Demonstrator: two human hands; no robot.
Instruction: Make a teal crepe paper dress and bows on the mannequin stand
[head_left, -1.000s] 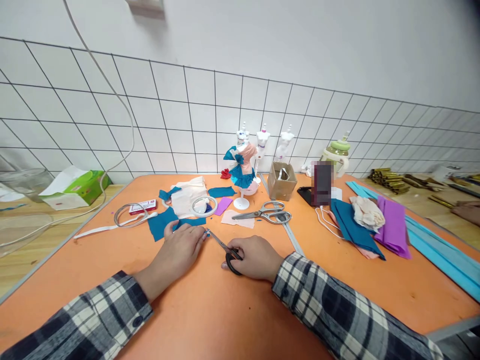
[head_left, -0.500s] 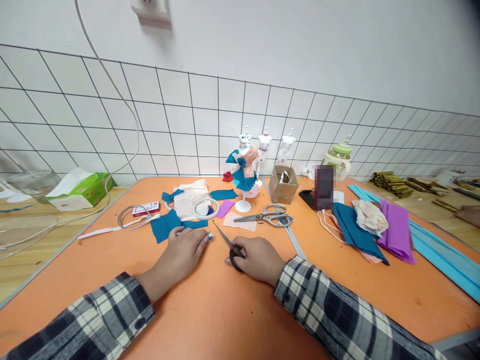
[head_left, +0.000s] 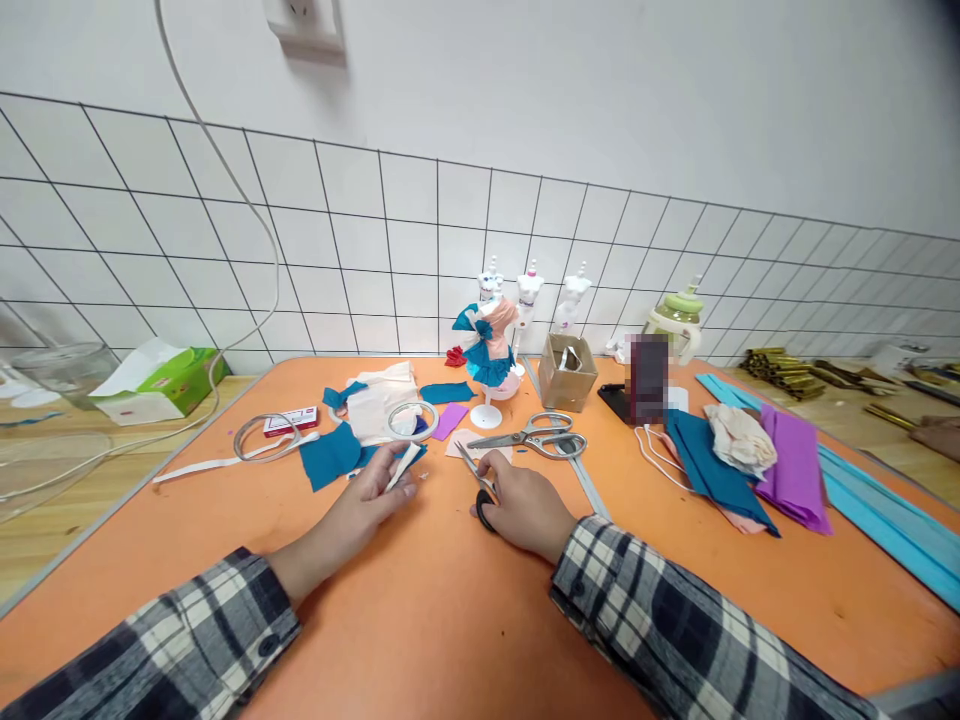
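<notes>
My left hand (head_left: 373, 493) pinches a narrow folded strip of white and teal crepe paper (head_left: 403, 468), which points up and away. Small black-handled scissors (head_left: 485, 510) are gripped in my right hand (head_left: 529, 508), blades toward the far left, slightly apart from the strip. Beyond my right hand lie large metal scissors (head_left: 559, 443), partly over a pale pink paper piece (head_left: 457, 447). Teal paper (head_left: 330, 457) lies flat beyond my left hand. Behind it all stands a small white dress form wearing a teal and pink ruffled paper dress (head_left: 491, 345).
At the left are a tape roll (head_left: 411, 420), a wire coil (head_left: 255, 437) and a red-and-white box (head_left: 291, 421). A cardboard box (head_left: 566, 375), phone (head_left: 649, 380) and green-lidded bottle (head_left: 679, 315) stand at the back. Folded purple paper (head_left: 795, 465) lies right. Another person's hand shows far right.
My left hand has lifted and turned, bringing the white and teal strip into view. My right hand and the small scissors have shifted slightly right, the blades now steeper.
</notes>
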